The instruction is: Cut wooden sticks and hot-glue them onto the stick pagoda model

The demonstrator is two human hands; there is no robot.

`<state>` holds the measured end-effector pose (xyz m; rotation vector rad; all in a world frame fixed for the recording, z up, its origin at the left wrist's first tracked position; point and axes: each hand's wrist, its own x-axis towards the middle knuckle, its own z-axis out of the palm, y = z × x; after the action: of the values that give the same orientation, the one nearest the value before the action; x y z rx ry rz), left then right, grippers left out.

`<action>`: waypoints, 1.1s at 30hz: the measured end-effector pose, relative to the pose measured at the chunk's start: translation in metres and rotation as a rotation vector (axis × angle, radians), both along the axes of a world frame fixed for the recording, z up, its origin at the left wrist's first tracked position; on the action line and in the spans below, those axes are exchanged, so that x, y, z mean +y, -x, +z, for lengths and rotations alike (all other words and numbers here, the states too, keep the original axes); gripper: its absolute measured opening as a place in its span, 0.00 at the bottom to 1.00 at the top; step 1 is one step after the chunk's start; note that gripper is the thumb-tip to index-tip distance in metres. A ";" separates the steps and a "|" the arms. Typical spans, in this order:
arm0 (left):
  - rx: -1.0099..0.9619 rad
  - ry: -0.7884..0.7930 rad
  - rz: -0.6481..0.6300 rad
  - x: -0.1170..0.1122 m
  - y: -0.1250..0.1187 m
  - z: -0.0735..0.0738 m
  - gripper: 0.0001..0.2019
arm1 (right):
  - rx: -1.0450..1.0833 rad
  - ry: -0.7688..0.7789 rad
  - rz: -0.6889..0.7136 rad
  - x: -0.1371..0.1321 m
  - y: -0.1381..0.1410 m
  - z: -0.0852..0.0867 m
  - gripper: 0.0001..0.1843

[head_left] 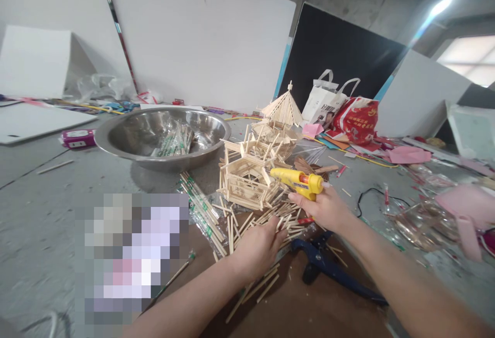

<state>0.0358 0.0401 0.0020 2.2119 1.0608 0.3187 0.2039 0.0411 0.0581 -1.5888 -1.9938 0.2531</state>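
My right hand [327, 209] is wrapped around the handle of a yellow hot glue gun [297, 180], whose front end points left at a pavilion-like model [247, 173] built of thin wooden sticks. Below the model, my left hand [260, 242] reaches into a loose pile of wooden sticks [242, 227]. Its fingers are curled down among them, and what they pinch is hidden. Behind the open-framed part stands a finished-looking pointed stick roof [286, 106]. Blue-handled cutters [332, 271] lie under my right forearm.
A wide steel basin [112, 139] with packaged sticks stands at the back left. Packs of sticks [203, 209] lie left of the pile. A white bag [323, 98] and red bag [358, 121] sit behind. Pink paper [410, 155], plastic wrapping and a black cable [361, 198] litter the right.
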 end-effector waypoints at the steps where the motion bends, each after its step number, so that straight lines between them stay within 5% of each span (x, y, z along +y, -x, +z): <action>1: 0.000 -0.007 -0.003 0.000 0.000 0.000 0.12 | 0.000 0.007 0.002 -0.001 0.000 0.001 0.15; 33: -0.027 -0.057 0.003 0.001 0.000 -0.006 0.13 | 0.017 0.101 -0.049 -0.023 0.001 0.007 0.16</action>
<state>0.0355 0.0411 -0.0044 2.2499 1.0525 0.3832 0.2032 0.0183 0.0653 -1.6905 -1.9540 0.3517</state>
